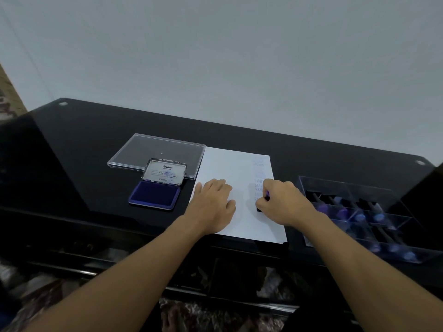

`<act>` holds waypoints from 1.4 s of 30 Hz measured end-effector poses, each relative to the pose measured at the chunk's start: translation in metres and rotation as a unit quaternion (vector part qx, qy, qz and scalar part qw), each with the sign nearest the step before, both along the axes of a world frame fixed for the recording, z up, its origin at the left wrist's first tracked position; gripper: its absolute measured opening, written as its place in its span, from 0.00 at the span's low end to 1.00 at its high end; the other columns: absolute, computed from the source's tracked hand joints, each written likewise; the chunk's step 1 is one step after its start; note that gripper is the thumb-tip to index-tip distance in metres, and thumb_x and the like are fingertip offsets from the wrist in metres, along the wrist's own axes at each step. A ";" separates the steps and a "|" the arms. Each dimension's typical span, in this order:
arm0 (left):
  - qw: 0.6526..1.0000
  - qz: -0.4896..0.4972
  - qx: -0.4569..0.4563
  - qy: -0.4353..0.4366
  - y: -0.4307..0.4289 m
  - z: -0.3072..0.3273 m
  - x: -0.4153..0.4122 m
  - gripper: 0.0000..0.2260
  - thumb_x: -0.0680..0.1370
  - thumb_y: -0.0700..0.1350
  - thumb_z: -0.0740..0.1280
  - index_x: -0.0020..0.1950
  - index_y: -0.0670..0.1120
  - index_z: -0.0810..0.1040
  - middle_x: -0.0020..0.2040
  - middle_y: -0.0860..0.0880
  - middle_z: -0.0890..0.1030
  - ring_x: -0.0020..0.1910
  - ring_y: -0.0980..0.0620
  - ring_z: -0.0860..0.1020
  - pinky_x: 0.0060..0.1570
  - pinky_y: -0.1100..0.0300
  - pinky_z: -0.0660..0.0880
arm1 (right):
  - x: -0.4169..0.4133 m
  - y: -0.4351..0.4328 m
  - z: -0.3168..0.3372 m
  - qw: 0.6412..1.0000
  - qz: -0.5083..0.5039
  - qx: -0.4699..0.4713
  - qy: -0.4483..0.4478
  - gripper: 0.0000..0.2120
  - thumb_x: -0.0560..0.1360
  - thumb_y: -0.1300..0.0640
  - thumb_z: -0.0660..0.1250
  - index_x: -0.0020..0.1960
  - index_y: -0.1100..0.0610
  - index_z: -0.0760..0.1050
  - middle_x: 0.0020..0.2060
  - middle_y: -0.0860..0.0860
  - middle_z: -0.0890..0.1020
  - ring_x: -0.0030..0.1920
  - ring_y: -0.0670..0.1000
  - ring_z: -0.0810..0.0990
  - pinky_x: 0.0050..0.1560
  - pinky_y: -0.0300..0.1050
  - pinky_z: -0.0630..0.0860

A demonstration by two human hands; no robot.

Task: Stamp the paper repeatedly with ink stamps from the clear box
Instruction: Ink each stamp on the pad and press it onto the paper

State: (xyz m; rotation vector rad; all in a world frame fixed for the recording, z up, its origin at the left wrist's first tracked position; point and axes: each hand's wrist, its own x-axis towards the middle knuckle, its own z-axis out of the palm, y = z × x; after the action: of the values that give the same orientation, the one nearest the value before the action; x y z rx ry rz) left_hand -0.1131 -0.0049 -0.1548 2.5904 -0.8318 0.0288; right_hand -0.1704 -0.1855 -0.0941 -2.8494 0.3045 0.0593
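Your left hand (213, 202) lies flat on paper (236, 164), fingers straight, pinning sheet to counter (84, 152). Your right hand (280, 202) curls tight round stamp (259, 209), base down near paper's right edge. Clear box (347, 188) just right of right hand; open ink pad (154, 195) left of left hand.

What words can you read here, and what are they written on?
"Artline": inside the open lid of the ink pad.
"SAM": stamped marks on the paper; the rest hides behind the right hand gripping the stamp.
Small print under "Artline": too blurred.
Upper marks on the paper: too faint.
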 end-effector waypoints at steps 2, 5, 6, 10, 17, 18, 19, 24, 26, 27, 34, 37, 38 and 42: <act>1.000 -0.002 0.002 -0.006 0.001 -0.002 -0.002 0.20 0.82 0.48 0.56 0.73 0.45 0.68 0.76 0.47 0.65 0.75 0.49 0.59 0.74 0.45 0.51 | 0.000 0.001 -0.002 1.000 0.000 -0.002 0.000 0.08 0.77 0.52 0.63 0.43 0.54 0.68 0.40 0.52 0.78 0.37 0.53 0.75 0.37 0.48 0.74; 1.000 -0.003 0.006 -0.005 0.002 -0.005 -0.002 0.20 0.82 0.49 0.54 0.74 0.46 0.66 0.77 0.47 0.63 0.76 0.49 0.57 0.76 0.43 0.50 | 0.001 0.005 -0.008 1.000 -0.002 -0.019 -0.005 0.07 0.77 0.53 0.60 0.44 0.55 0.67 0.38 0.53 0.77 0.37 0.54 0.74 0.33 0.47 0.70; 1.000 -0.003 0.007 -0.004 0.002 -0.006 -0.002 0.21 0.82 0.50 0.54 0.74 0.46 0.66 0.77 0.48 0.62 0.77 0.49 0.56 0.76 0.43 0.50 | 0.001 0.006 -0.011 1.000 -0.006 -0.019 -0.012 0.07 0.77 0.54 0.60 0.43 0.55 0.65 0.37 0.53 0.76 0.37 0.54 0.73 0.31 0.47 0.68; 1.000 0.000 0.017 0.000 0.001 -0.006 -0.003 0.21 0.83 0.51 0.52 0.75 0.47 0.64 0.78 0.48 0.59 0.78 0.50 0.53 0.77 0.44 0.48 | -0.002 0.008 -0.020 0.999 -0.024 -0.003 -0.035 0.08 0.77 0.55 0.59 0.42 0.55 0.63 0.36 0.53 0.76 0.36 0.55 0.75 0.32 0.49 0.71; 1.000 0.005 0.029 -0.003 0.001 -0.008 -0.003 0.21 0.83 0.51 0.51 0.76 0.48 0.62 0.79 0.48 0.57 0.79 0.49 0.51 0.77 0.45 0.47 | 0.000 0.011 -0.025 0.998 -0.049 -0.005 -0.043 0.08 0.77 0.55 0.59 0.41 0.53 0.61 0.37 0.52 0.74 0.36 0.54 0.72 0.32 0.47 0.66; 1.000 0.006 0.030 -0.003 0.001 -0.008 -0.004 0.21 0.83 0.51 0.51 0.76 0.47 0.62 0.79 0.48 0.57 0.79 0.49 0.51 0.77 0.45 0.46 | 0.000 0.011 -0.026 0.998 -0.052 -0.004 -0.043 0.07 0.77 0.55 0.58 0.42 0.54 0.62 0.38 0.52 0.75 0.37 0.55 0.73 0.33 0.47 0.67; 1.000 0.007 0.030 -0.002 0.000 -0.007 -0.004 0.21 0.83 0.51 0.51 0.76 0.47 0.62 0.80 0.48 0.57 0.79 0.49 0.51 0.78 0.45 0.46 | 0.000 0.011 -0.027 0.998 -0.053 -0.003 -0.044 0.07 0.77 0.55 0.58 0.42 0.54 0.62 0.38 0.52 0.75 0.37 0.56 0.73 0.33 0.47 0.67; 0.999 0.011 0.031 0.000 -0.002 -0.006 -0.005 0.22 0.83 0.51 0.51 0.77 0.47 0.61 0.80 0.48 0.56 0.79 0.49 0.50 0.78 0.45 0.45 | -0.001 0.013 -0.024 0.998 -0.054 0.011 -0.044 0.08 0.78 0.57 0.58 0.42 0.54 0.61 0.36 0.50 0.71 0.35 0.51 0.70 0.30 0.45 0.63; 0.999 0.012 0.035 -0.001 -0.002 -0.006 -0.005 0.22 0.83 0.51 0.51 0.77 0.47 0.61 0.80 0.48 0.56 0.79 0.49 0.50 0.78 0.45 0.45 | 0.001 0.013 -0.022 0.998 -0.055 0.014 -0.040 0.10 0.78 0.57 0.58 0.40 0.53 0.60 0.35 0.49 0.69 0.34 0.50 0.68 0.28 0.45 0.61; 0.999 0.012 0.036 -0.002 -0.002 -0.006 -0.005 0.22 0.84 0.51 0.51 0.77 0.47 0.61 0.80 0.48 0.56 0.79 0.49 0.50 0.78 0.45 0.46 | 0.002 0.012 -0.022 0.998 -0.054 0.014 -0.038 0.10 0.78 0.57 0.58 0.40 0.53 0.60 0.35 0.49 0.69 0.34 0.50 0.69 0.28 0.45 0.61; 0.999 0.010 0.039 0.000 -0.001 -0.006 -0.005 0.22 0.84 0.51 0.51 0.77 0.47 0.61 0.80 0.48 0.56 0.79 0.49 0.50 0.78 0.45 0.45 | 0.005 0.012 -0.022 0.997 -0.059 0.031 -0.032 0.09 0.76 0.58 0.59 0.40 0.53 0.61 0.36 0.51 0.72 0.36 0.53 0.72 0.30 0.46 0.65; 0.999 0.011 0.039 -0.004 -0.001 -0.006 -0.005 0.22 0.83 0.51 0.51 0.77 0.47 0.61 0.80 0.48 0.56 0.79 0.49 0.50 0.78 0.45 0.46 | 0.000 0.014 -0.023 0.997 -0.060 0.020 -0.038 0.04 0.77 0.58 0.58 0.44 0.55 0.64 0.38 0.53 0.74 0.38 0.56 0.74 0.31 0.47 0.67; 0.999 0.011 0.040 -0.005 -0.001 -0.006 -0.005 0.22 0.83 0.51 0.51 0.77 0.47 0.61 0.80 0.48 0.56 0.79 0.49 0.50 0.78 0.45 0.46 | -0.002 0.015 -0.023 0.997 -0.058 0.017 -0.040 0.04 0.77 0.57 0.58 0.44 0.55 0.64 0.38 0.53 0.74 0.38 0.56 0.74 0.31 0.47 0.67; 0.999 0.010 0.037 -0.002 -0.001 -0.006 -0.006 0.22 0.83 0.51 0.52 0.77 0.47 0.61 0.80 0.48 0.56 0.79 0.49 0.50 0.78 0.45 0.46 | -0.009 0.018 -0.020 0.998 -0.045 0.008 -0.048 0.06 0.80 0.57 0.57 0.45 0.55 0.62 0.43 0.53 0.76 0.33 0.51 0.70 0.28 0.45 0.61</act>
State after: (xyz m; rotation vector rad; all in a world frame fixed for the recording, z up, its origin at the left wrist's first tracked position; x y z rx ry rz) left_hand -0.1187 -0.0061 -0.1607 2.6675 -0.8234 0.0089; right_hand -0.1797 -0.1674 -0.1141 -2.8072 0.4088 -0.0932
